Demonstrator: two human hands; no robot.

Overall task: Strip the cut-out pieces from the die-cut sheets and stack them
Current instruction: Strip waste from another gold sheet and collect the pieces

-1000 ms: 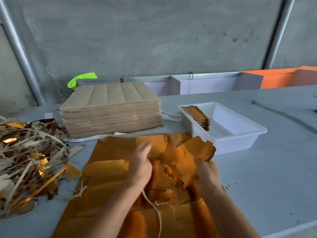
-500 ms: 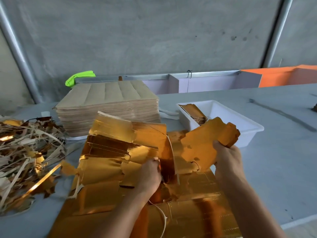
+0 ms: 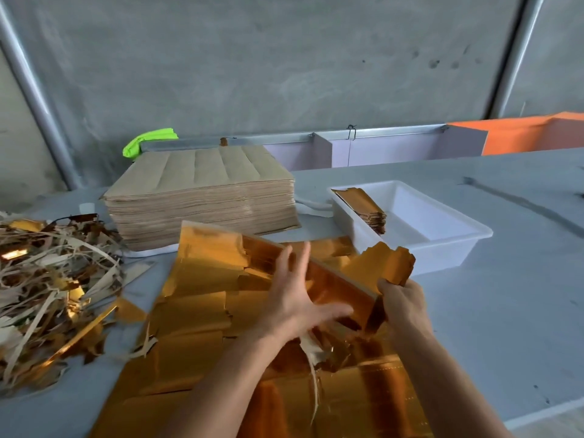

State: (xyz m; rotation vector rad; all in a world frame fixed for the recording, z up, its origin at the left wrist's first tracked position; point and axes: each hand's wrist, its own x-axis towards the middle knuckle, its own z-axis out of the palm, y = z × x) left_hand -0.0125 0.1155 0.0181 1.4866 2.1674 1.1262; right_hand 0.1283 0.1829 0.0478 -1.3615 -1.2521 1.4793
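Since half a second ago the left hand (image 3: 295, 298) has let go and spread its fingers flat against the lifted gold sheet (image 3: 221, 251), while the right hand (image 3: 399, 303) has drawn in nearer the body, curled round a bundle of gold cut-out pieces (image 3: 387, 263) just in front of the white tray (image 3: 455, 245). Stripping looks well underway: a small stack of pieces (image 3: 363, 207) already stands in the tray's near-left corner, and waste strips (image 3: 53, 279) are heaped on the left. More gold sheets (image 3: 196, 352) lie under the forearms, and a tall brown stack (image 3: 202, 197) waits behind, probably unprocessed sheets lying face down. Both forearms reach forward, wrists close together.
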